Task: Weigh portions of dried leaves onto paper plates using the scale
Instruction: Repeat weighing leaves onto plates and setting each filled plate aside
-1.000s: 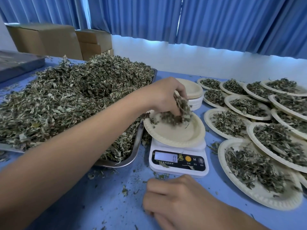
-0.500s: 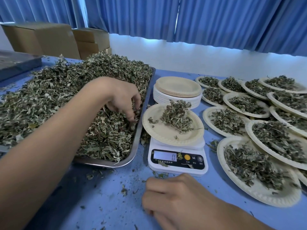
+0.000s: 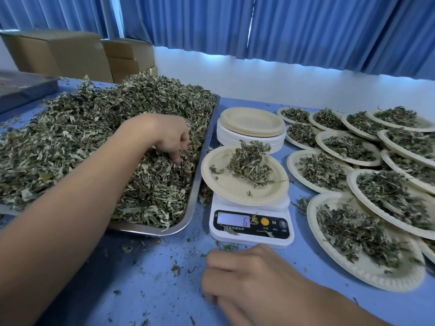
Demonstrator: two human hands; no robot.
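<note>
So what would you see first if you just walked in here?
The huge heap of dried leaves filling the metal tray on the left, with the left hand digging into it. Then the many leaf-filled paper plates crowding the right, and the white scale in the middle carrying one plate with a small clump.

The fingertips of the left hand (image 3: pixel 164 135) are down in the leaves (image 3: pixel 82 137), out of sight. Leaves cover most of the tray (image 3: pixel 195 196), and its left part runs off the picture. The right hand (image 3: pixel 247 283) tucks its fingers under. A plate (image 3: pixel 226 184) hides the top of the scale (image 3: pixel 251 231). The scale's little words are too small to read. The plates at the right edge (image 3: pixel 423 125) are cut off.
</note>
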